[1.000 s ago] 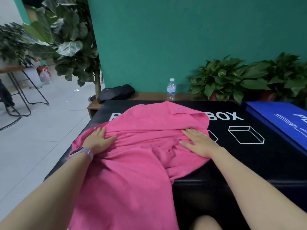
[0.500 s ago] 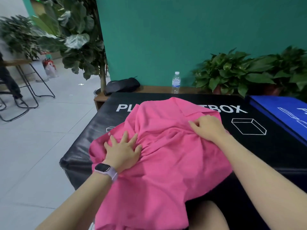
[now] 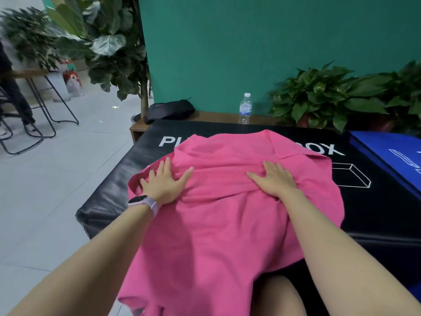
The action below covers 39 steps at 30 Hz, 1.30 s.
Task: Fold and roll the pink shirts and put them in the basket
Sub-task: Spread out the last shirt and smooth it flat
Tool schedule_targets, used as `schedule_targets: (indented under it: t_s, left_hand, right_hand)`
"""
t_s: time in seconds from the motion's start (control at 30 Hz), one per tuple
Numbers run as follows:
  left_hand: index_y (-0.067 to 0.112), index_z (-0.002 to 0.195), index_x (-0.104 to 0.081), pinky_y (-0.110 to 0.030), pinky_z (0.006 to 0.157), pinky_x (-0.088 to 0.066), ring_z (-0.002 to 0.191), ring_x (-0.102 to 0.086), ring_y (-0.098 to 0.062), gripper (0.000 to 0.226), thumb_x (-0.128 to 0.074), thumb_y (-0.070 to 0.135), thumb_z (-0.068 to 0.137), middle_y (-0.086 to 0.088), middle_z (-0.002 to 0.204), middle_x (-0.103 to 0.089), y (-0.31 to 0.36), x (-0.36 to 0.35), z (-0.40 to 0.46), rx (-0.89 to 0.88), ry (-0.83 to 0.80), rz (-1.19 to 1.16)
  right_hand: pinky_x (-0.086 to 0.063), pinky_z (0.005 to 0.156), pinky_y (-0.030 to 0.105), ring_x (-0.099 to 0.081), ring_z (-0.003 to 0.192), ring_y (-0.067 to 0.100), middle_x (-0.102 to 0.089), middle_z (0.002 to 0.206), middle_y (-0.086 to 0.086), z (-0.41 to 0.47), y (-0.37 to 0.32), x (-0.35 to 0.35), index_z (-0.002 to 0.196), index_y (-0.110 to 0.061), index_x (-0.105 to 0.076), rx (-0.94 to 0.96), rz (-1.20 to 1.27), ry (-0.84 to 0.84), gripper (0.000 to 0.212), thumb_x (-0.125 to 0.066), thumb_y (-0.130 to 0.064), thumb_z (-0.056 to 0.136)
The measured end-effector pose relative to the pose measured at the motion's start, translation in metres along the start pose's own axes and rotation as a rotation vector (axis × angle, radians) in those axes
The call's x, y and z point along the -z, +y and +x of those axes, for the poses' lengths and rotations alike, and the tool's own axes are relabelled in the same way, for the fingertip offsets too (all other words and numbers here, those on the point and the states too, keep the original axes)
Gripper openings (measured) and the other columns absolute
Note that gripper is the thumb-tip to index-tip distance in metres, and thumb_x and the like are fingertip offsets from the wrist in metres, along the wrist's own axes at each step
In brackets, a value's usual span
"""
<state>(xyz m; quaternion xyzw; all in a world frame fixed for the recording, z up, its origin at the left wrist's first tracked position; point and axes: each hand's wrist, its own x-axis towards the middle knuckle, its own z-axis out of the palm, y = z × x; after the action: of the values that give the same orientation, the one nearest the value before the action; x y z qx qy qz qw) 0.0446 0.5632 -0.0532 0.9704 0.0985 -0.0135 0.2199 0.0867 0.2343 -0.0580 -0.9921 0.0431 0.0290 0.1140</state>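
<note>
Teal wall [image 3: 250,42] backs a black padded table [image 3: 109,197]; left hand [image 3: 165,183] and right hand [image 3: 274,180] press spread on the pink shirt [image 3: 216,224].

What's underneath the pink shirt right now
The pink shirt lies on a black mat whose white lettering it partly hides. Both hands press on top, nothing else shows beneath.

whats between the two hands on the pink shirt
In the head view only bunched pink shirt lies between the left hand and the right hand: a band of creased folds runs from one to the other, nothing else on it.
</note>
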Motion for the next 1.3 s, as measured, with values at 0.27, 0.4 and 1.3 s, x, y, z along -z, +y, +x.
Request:
schedule_targets:
  t_s: [0.27, 0.4, 1.3]
  left_hand:
    - [0.028, 0.154, -0.031, -0.061, 0.119, -0.007, 0.152, -0.01, -0.035, 0.09, -0.023, 0.085, 0.085, -0.014, 0.165, -0.015, 0.004, -0.008, 0.024, 0.103, 0.092, 0.198]
    - [0.02, 0.155, -0.03, -0.068, 0.114, 0.002, 0.15, -0.002, -0.046, 0.105, -0.02, 0.091, 0.077, -0.034, 0.159, -0.013, 0.006, -0.019, 0.015, 0.25, 0.163, 0.215]
    - [0.043, 0.158, -0.009, -0.077, 0.109, 0.007, 0.153, 0.008, -0.04, 0.085, -0.013, 0.083, 0.084, -0.009, 0.168, 0.001, 0.069, -0.042, 0.067, 0.009, 0.005, 0.335]
  right_hand:
    - [-0.011, 0.124, 0.047, -0.011, 0.155, 0.025, -0.011, 0.169, -0.001, -0.01, 0.017, 0.002, 0.162, -0.018, -0.016, -0.149, -0.052, 0.031, 0.102, -0.017, -0.087, 0.086]
    - [-0.016, 0.122, 0.053, -0.017, 0.151, 0.035, -0.02, 0.165, 0.014, -0.018, 0.011, 0.0, 0.16, -0.006, -0.018, -0.299, -0.103, 0.069, 0.108, -0.019, -0.084, 0.086]
    - [0.003, 0.126, 0.046, 0.007, 0.156, 0.023, 0.005, 0.17, 0.001, 0.078, 0.057, 0.026, 0.163, -0.025, -0.007, -0.056, 0.034, -0.225, 0.062, -0.01, -0.052, 0.107]
